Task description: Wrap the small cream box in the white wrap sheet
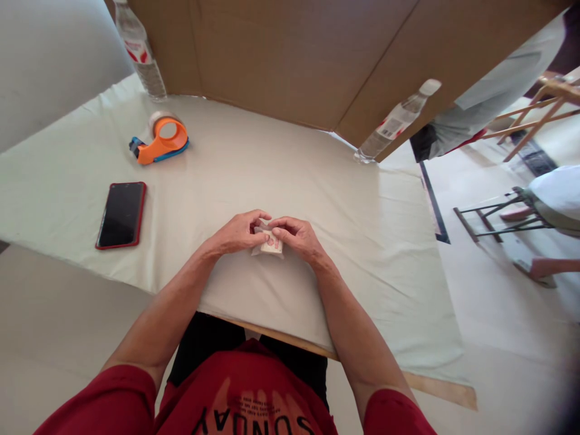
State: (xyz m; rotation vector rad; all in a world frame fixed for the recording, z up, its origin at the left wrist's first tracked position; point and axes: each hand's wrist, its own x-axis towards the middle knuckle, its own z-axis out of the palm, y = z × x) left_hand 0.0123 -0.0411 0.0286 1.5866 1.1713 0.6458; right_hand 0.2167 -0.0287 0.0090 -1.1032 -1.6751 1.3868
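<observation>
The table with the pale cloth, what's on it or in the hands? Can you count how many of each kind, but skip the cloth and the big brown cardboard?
Clear plastic bottles with red-and-white labels: 2
Orange-and-blue tape dispenser: 1
Black-screened phone in a red case: 1
Small pale packet in a clear wrapper: 1
Total: 5

I see a person in a red shirt (254,386). The left hand (242,232) and right hand (298,237) hold a little clear packet (272,246) near the table's (335,290) near edge. A phone (121,215) and an orange tape holder (161,147) lie left. Two bottles (140,54) stand by brown cardboard (281,60) at the far side.
</observation>
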